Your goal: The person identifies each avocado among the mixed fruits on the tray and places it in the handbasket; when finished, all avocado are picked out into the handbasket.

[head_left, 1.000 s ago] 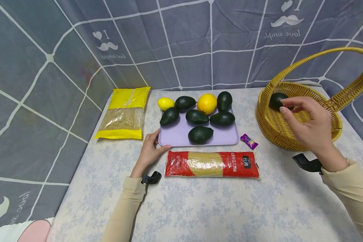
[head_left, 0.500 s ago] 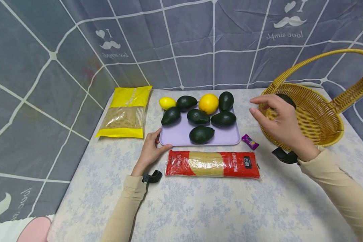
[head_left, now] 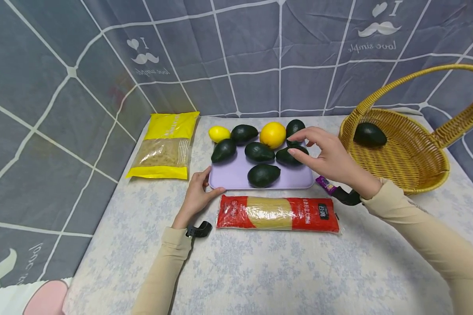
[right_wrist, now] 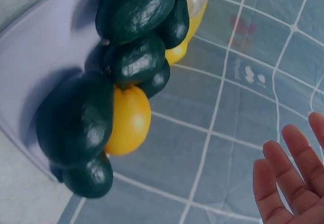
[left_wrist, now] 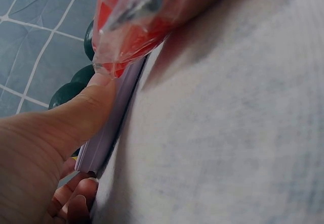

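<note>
A lilac tray (head_left: 230, 176) carries several dark green avocados, one of them a front avocado (head_left: 263, 175) lying apart, plus an orange (head_left: 273, 135). A lemon (head_left: 219, 134) sits at its back left corner. My left hand (head_left: 196, 193) holds the tray's front left corner, thumb along the front edge and fingers at the left side. Over the tray's right end hovers my right hand (head_left: 328, 154), fingers spread from the thumb and holding nothing; it partly covers two avocados. In the right wrist view, its fingers (right_wrist: 291, 176) are apart from the fruit.
To the right stands a wicker basket (head_left: 443, 177) with a tall handle and one avocado (head_left: 369, 134) inside. A red noodle packet (head_left: 276, 213) lies before the tray. A purple wrapped candy (head_left: 325, 184) is by its right corner, a yellow bag (head_left: 163, 146) at left.
My right hand has moved left from over the basket to above the tray's right end, uncovering the avocado in the basket. My left hand stays at the tray corner.
</note>
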